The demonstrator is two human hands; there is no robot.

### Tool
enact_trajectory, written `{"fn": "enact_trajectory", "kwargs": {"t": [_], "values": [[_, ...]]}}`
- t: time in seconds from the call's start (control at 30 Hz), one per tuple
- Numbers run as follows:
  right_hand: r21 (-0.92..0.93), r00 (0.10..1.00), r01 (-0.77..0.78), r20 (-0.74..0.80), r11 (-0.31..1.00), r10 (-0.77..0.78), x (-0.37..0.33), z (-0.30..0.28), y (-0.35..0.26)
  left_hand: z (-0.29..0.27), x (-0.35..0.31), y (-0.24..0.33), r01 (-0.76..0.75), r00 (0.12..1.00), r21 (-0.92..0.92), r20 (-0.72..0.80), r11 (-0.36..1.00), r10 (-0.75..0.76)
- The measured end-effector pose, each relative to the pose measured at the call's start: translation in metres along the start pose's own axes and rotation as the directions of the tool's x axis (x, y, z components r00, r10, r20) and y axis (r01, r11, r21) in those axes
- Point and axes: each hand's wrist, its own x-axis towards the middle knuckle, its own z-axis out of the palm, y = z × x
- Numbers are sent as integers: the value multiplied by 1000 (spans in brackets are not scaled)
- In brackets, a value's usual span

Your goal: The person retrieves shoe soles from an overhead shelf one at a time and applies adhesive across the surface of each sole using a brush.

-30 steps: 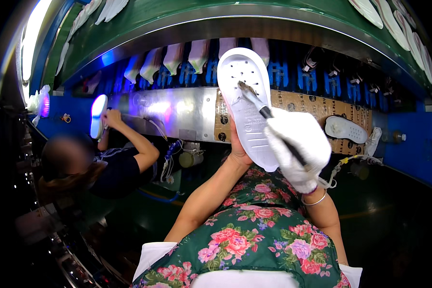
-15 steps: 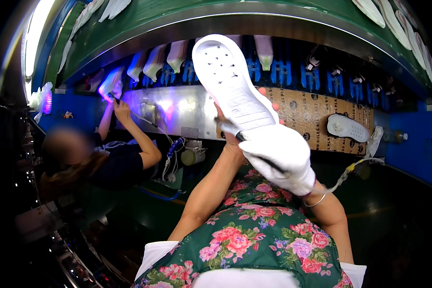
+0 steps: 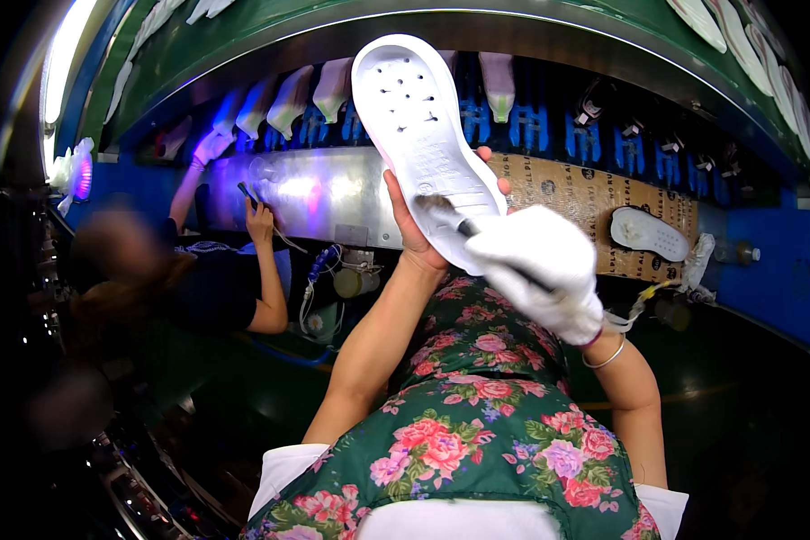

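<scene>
My bare left hand (image 3: 412, 225) grips a white shoe sole (image 3: 414, 126) by its heel end. Its inner side faces up, with several small holes across the forefoot. The thumb lies along the left edge, and fingertips show past the right edge. A white glove covers my right hand (image 3: 544, 261), which is closed round a small brush (image 3: 439, 211) with dark bristles. Those bristles touch or hover just over the heel area of the sole; I cannot tell which. The glove hides most of the brush handle.
On brown printed cardboard (image 3: 558, 202) to the right lies another sole (image 3: 650, 234). Blue racks with several shoe parts (image 3: 498, 85) line the back under a green shelf (image 3: 513, 22). At the left, a co-worker (image 3: 180, 279) holds a brush over the metal bench (image 3: 333, 193).
The sole has shifted up and slightly left. My right hand has moved up, bringing the brush from the sole's left edge onto its heel area. The co-worker's hands have drawn apart.
</scene>
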Motion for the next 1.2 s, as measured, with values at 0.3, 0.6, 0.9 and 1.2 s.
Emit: {"fn": "enact_trajectory", "kwargs": {"t": [0.3,0.6,0.9,1.2], "values": [[67,995,15,98,998,-21,-7,6,5,9,1,24,239,963,170,88,956,-256],[181,977,-212,29,960,211,-15,3,-5,23,10,33,295,950,258,22,920,-310],[378,958,-271,200,885,208,-26,4,-22,12,18,41,500,830,66,248,864,-499],[193,976,-48,216,980,5,-32,16,-23,21,20,52,597,767,309,51,741,-639]]}}
